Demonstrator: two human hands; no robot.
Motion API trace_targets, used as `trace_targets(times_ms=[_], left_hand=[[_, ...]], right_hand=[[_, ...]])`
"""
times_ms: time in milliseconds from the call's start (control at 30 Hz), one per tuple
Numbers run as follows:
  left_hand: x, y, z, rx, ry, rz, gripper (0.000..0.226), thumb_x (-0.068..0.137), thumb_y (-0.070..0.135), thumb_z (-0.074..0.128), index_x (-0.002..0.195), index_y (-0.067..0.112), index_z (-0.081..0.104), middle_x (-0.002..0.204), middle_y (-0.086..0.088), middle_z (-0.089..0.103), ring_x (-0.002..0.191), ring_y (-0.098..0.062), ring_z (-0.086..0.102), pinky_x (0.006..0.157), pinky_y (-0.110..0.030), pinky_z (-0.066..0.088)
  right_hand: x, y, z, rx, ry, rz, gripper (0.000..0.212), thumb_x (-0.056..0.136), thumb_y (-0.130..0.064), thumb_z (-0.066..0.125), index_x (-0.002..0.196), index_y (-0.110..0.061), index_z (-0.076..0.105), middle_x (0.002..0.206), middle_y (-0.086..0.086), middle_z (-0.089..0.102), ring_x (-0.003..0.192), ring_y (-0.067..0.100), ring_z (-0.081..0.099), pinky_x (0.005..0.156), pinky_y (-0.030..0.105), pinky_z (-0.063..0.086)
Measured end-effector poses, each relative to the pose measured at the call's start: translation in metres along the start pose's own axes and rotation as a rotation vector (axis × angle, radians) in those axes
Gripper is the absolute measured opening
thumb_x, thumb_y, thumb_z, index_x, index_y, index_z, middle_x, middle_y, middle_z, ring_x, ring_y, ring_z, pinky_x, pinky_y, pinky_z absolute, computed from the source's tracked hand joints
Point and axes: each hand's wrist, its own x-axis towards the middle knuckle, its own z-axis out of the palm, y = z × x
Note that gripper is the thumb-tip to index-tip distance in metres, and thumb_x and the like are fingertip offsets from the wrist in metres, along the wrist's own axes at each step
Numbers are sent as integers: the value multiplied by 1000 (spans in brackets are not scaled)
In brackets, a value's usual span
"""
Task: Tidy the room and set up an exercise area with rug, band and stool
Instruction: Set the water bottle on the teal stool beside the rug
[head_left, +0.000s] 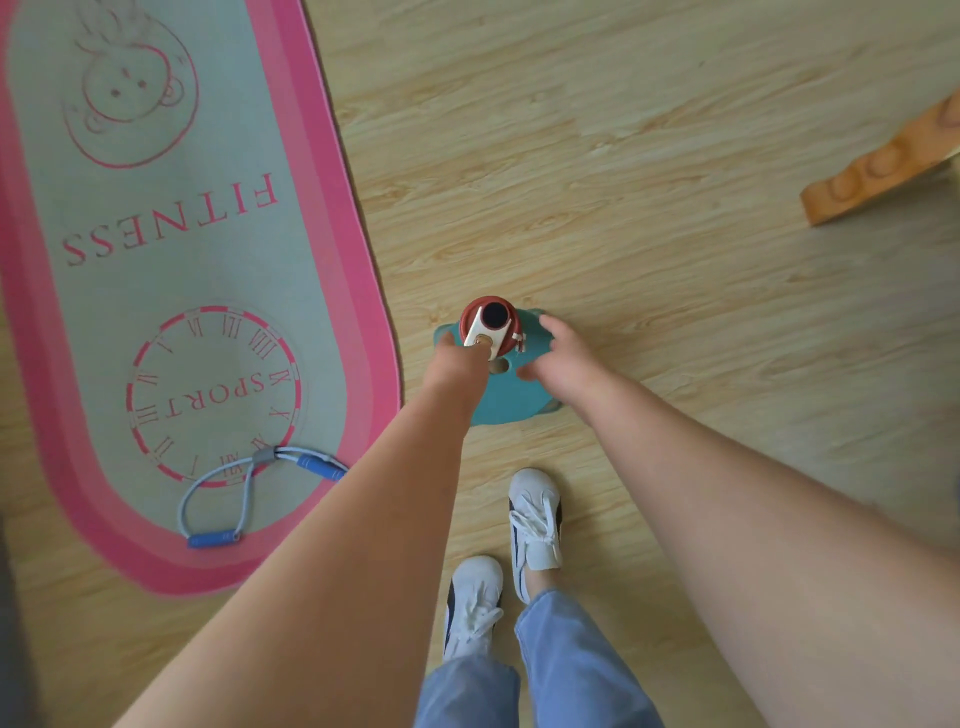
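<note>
The rug lies flat along the left side of the floor. It has a pink border and a grey-green middle printed with FITNESS and a clock face marked SPORT. On its near end, across the lower part of that clock face, rests the band, a pale blue figure-eight with two darker blue handles (one handle lies close to the rug's near edge, the other is partly hidden behind your left forearm).

Just beside the rug's right edge, out on the bare floor, your left hand is pressed against the near left side of a red bottle. Its fingers are hidden behind the hand, so you cannot tell whether they are gripping the bottle or only touching it.

The bottle stands upright on the teal stool, which sits on the floor directly in front of your feet.

Your right hand is over the right side of the stool, its fingers spread loose and holding nothing. Whether it touches the seat is unclear.

Nearer to you are two white shoes and blue jeans. Toward the far right edge of the floor, well apart from the stool, a carved orange wooden piece juts in.
</note>
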Motion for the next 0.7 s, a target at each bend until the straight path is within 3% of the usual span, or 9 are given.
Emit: trace_targets(times_ms=[67,133,233,333,467,533,600,667,700], left_hand=[[-16,-3,1,63,23,53,47,99,20,42,144,15,34,90,-3,54,75,-17,51,75,-32,44],[-31,-8,4,98,29,110,39,98,16,42,137,15,42,81,1,48,70,-14,45,76,-33,42],[-59,-21,16,171,-25,150,50,99,17,43,147,18,31,108,-4,47,93,-23,49,86,-36,44],[-81,-38,29,278,-43,178,53,99,19,43,149,18,27,127,-10,47,109,-30,53,91,-37,47],[-122,-66,57,425,-114,232,52,97,20,45,146,10,31,142,-16,45,128,-35,47,105,-44,43],[-145,-75,81,487,-153,264,51,97,21,45,145,9,32,143,-17,45,129,-36,47,104,-45,43],[-169,-81,114,573,-179,308,51,97,23,45,145,10,33,142,-16,46,128,-35,48,100,-42,45],[-182,-84,138,568,-193,326,53,98,24,44,147,10,30,144,-14,45,129,-33,48,87,-30,47],[-192,-87,152,576,-212,322,53,100,23,42,149,13,27,145,-13,44,131,-31,46,81,-26,46]], right_hand=[[-18,9,-4,28,22,4,80,83,-9,68,150,-25,28,145,8,45,124,27,50,102,42,44],[-38,19,-8,48,42,6,72,84,-12,68,147,-23,35,140,6,49,120,24,53,96,37,46],[-79,45,-15,112,103,14,62,86,-16,66,143,-21,42,137,3,51,107,17,52,85,31,41],[-118,72,-19,207,142,26,55,88,-17,65,140,-18,46,127,1,53,101,16,47,87,30,38],[-170,119,-31,447,204,117,59,85,-26,69,140,-21,47,140,4,49,117,20,51,95,33,42],[-195,148,-46,548,250,158,61,86,-29,69,141,-21,46,143,5,47,126,25,49,101,37,43],[-219,182,-66,639,293,179,61,87,-29,68,143,-20,44,134,3,51,118,23,52,95,35,45],[-232,204,-78,695,331,180,62,87,-27,69,143,-22,44,126,1,53,107,19,53,89,32,44],[-238,219,-86,718,365,188,63,86,-26,70,143,-23,44,134,1,51,110,21,54,91,33,45]])
